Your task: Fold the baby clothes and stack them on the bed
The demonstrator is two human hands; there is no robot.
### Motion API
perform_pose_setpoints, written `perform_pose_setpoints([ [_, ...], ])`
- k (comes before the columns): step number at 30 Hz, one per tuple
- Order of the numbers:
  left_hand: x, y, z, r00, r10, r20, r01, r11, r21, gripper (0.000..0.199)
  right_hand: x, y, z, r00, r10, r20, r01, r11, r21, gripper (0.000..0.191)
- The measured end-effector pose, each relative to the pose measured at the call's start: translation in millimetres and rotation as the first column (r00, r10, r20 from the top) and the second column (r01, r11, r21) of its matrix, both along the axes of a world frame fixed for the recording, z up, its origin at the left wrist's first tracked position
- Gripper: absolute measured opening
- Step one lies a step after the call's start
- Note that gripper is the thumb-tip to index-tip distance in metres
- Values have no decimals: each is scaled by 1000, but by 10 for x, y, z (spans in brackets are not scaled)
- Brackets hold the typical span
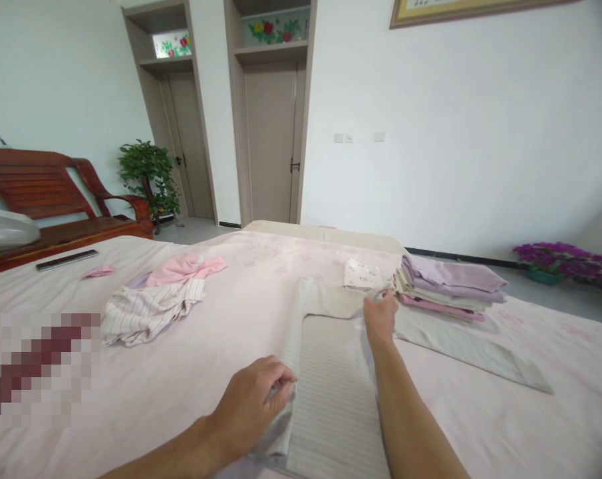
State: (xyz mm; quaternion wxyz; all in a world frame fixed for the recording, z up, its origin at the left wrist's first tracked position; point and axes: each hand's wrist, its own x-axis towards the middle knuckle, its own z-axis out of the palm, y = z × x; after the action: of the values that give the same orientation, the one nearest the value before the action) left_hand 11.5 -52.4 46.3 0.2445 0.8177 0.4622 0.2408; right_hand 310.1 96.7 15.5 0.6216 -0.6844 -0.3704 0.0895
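A pale grey striped long-sleeved garment point(330, 379) lies spread on the pink bedding point(251, 313). One sleeve stretches out to the right; the left side looks folded inward. My right hand point(380, 316) is closed in a pinch on the garment near its right shoulder. Beside the garment's left edge is my left hand point(261, 399), its fingers curled together; whether fabric is between the fingertips is hard to make out. A stack of folded clothes point(450, 286) sits just right of my right hand, and a small white patterned cloth point(360, 274) lies beyond the collar.
Crumpled striped cloth point(151, 313) and pink cloth point(188, 268) lie on the left, near a small pink item point(100, 272) and a dark flat bar point(67, 260). Farther back are a wooden bench point(46, 193), a green plant point(148, 176) and purple flowers point(565, 259).
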Motion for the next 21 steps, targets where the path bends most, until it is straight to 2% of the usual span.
perform_pose_setpoints([
  [2,11,-80,-78,998,-50,-43,53,995,82,14,-94,-6,6,986,-119,121,119,993,3,58],
  [4,7,-153,-172,988,-112,-107,124,985,122,19,-210,-11,18,967,-140,211,132,990,54,57],
  [5,-1,-177,-215,980,-142,-138,160,979,129,22,-279,-16,19,957,-82,280,68,996,59,54],
  [7,-21,-194,-272,966,-183,-181,208,969,130,25,-439,-33,7,905,146,399,-157,988,-5,45],
  [10,-55,-171,-274,959,-183,-218,213,969,124,22,-690,-89,-34,711,486,508,-445,870,-210,32],
  [12,-77,-155,-243,954,-176,-245,210,970,119,18,-813,-141,-65,550,618,561,-503,782,-368,31],
  [14,-99,-151,-215,945,-183,-272,223,967,121,12,-875,-192,-93,414,698,584,-466,714,-523,38],
  [15,-108,-152,-207,940,-189,-284,232,964,126,10,-886,-212,-105,388,710,587,-425,703,-570,42],
  [18,-120,-145,-192,925,-196,-325,254,956,146,5,-883,-244,-123,399,690,604,-317,722,-615,44],
  [21,-98,-97,-158,914,-170,-368,242,957,161,19,-899,-251,-108,442,639,630,-278,765,-581,39],
])
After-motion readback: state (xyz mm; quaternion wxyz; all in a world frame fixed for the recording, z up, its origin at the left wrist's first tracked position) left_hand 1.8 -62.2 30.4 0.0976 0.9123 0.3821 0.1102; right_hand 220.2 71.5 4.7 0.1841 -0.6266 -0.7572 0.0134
